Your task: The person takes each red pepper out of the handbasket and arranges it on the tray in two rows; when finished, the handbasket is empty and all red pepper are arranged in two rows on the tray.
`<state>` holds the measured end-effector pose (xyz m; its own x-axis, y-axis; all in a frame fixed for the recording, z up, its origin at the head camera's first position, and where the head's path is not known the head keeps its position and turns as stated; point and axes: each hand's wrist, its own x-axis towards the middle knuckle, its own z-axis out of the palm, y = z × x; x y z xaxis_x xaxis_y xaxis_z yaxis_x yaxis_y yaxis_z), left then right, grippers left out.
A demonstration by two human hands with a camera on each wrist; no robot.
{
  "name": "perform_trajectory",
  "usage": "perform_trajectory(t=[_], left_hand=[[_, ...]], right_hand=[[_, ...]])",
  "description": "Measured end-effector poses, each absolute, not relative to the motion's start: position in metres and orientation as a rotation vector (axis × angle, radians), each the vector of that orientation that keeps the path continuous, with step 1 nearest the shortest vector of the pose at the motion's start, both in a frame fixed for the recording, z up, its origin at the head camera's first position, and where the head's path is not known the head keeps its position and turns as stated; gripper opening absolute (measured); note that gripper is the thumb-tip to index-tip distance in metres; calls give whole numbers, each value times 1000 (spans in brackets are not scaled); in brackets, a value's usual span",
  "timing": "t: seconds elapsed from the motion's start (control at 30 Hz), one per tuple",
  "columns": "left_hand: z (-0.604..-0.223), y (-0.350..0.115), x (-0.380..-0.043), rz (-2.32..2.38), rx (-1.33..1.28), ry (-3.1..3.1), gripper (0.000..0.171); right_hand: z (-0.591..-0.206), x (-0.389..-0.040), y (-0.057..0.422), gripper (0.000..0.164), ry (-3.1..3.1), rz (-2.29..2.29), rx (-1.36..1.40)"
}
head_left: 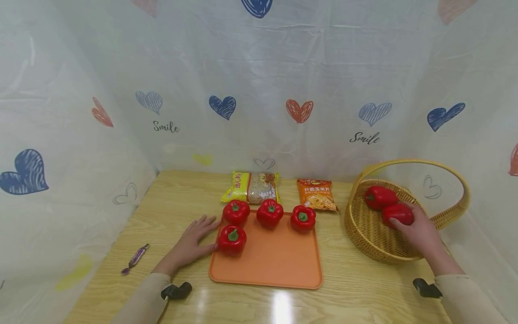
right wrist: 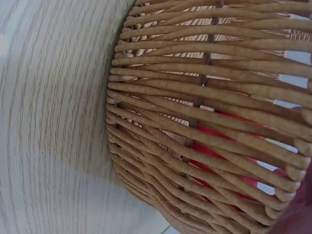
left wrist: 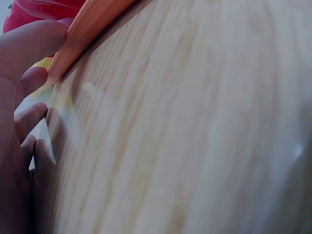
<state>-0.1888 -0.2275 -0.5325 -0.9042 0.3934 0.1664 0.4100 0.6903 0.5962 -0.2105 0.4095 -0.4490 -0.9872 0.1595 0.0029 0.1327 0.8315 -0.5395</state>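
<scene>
My right hand [head_left: 419, 227] reaches over the near right rim of a wicker basket [head_left: 360, 238] and grips a red bell pepper [head_left: 398, 214] inside it. A second red bell pepper [head_left: 380, 197] lies beside that one in the basket. In the right wrist view, the woven basket wall [right wrist: 204, 97] hides most of the held pepper. My left hand [head_left: 193, 243] rests at the left edge of an orange tray [head_left: 279, 261], fingers extended, thumb at the tray's rim near a bell pepper [head_left: 232, 240]. Several red bell peppers stand on the tray, mostly along its far side.
Behind the tray lie a yellow food packet [head_left: 255, 188] and an orange snack packet [head_left: 317, 195]. A purple wrapped candy [head_left: 135, 259] is on the table at the left. The basket's tall handle [head_left: 413, 163] arches over it at the right, close to the curtain.
</scene>
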Motion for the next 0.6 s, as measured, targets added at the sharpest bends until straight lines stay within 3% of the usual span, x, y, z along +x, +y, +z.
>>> perform_trajectory(t=[0.6], left_hand=[[-534,-228,-189,-1014,-681,-2871,70]], right_hand=[[-452,-211,407,85,-2989,779,-231]])
